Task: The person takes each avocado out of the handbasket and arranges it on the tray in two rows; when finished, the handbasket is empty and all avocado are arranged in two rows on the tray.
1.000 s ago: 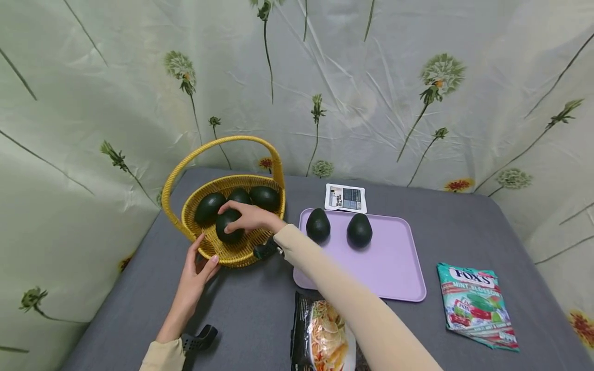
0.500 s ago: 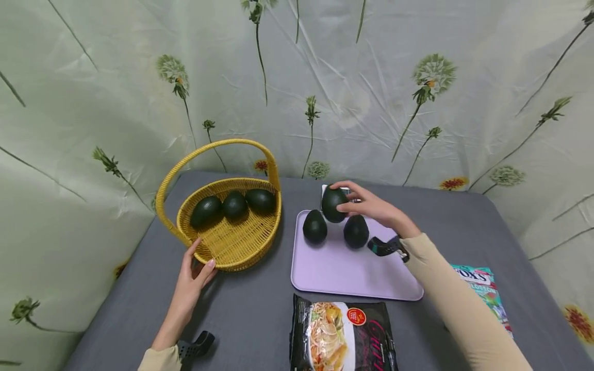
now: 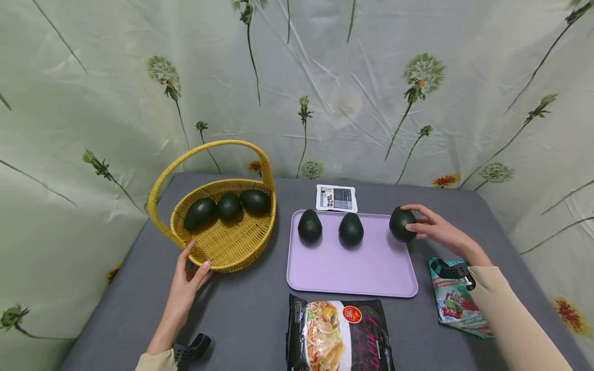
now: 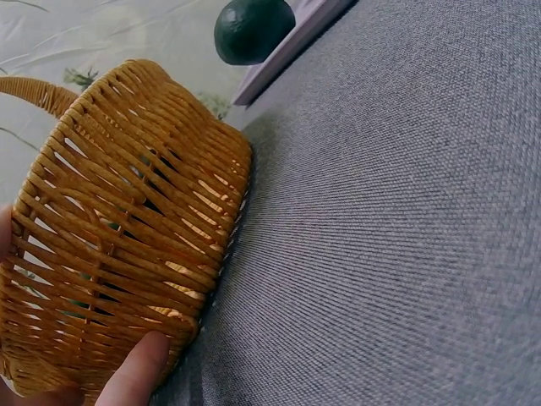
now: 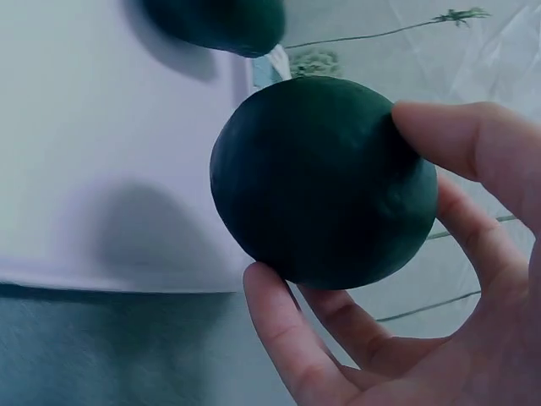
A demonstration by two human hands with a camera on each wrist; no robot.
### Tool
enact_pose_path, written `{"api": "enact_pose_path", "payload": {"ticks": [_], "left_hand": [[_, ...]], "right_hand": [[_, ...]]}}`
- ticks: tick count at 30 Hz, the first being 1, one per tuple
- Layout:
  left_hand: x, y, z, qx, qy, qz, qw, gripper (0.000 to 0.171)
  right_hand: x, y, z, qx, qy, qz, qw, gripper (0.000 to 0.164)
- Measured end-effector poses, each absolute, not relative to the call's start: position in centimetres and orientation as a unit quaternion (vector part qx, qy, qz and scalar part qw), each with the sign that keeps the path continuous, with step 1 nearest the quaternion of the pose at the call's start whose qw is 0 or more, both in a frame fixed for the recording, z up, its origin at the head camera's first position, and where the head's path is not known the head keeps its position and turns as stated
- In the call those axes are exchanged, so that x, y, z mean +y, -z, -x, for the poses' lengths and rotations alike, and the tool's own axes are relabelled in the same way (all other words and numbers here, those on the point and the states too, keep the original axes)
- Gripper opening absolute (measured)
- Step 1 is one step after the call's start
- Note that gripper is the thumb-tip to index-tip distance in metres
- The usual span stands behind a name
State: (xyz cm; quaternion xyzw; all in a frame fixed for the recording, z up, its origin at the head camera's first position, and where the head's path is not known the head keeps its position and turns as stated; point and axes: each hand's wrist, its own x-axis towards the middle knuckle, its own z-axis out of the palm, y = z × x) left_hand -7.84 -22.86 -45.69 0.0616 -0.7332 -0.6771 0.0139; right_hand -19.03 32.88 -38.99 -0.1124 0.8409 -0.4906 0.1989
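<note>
In the head view, my right hand [image 3: 438, 232] grips a dark green avocado [image 3: 402, 224] over the right back corner of the lilac tray [image 3: 343, 275]. Thumb and fingers wrap its sides in the right wrist view, where the avocado [image 5: 325, 182] casts a shadow on the tray. Two more avocados, one at left [image 3: 310, 226] and one in the middle [image 3: 350, 230], stand on the tray's back half. My left hand [image 3: 183, 283] holds the near left side of a yellow wicker basket [image 3: 223, 247], fingertips at its rim and wall. Inside lie three avocados [image 3: 229, 206] along the back.
A black noodle packet [image 3: 341, 335] lies in front of the tray. Beyond the tray is a small white packet [image 3: 336, 198]. The green candy bag [image 3: 457, 304] sits at right, partly under my right forearm. A flowered curtain [image 3: 297, 87] hangs behind the grey table.
My right hand has lifted an avocado out of the basket and carried it right, across the tray to its right back corner. My left hand has stayed at the basket.
</note>
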Motion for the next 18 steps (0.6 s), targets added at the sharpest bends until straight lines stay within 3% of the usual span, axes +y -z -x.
{"api": "enact_pose_path", "payload": {"ticks": [18], "left_hand": [[-22.9,45.9,7.9,-0.741,0.669,-0.065,0.017,0.07]], "right_hand": [[30.4,41.1,19.7,0.861,0.452,0.113,0.202,0.054]]}}
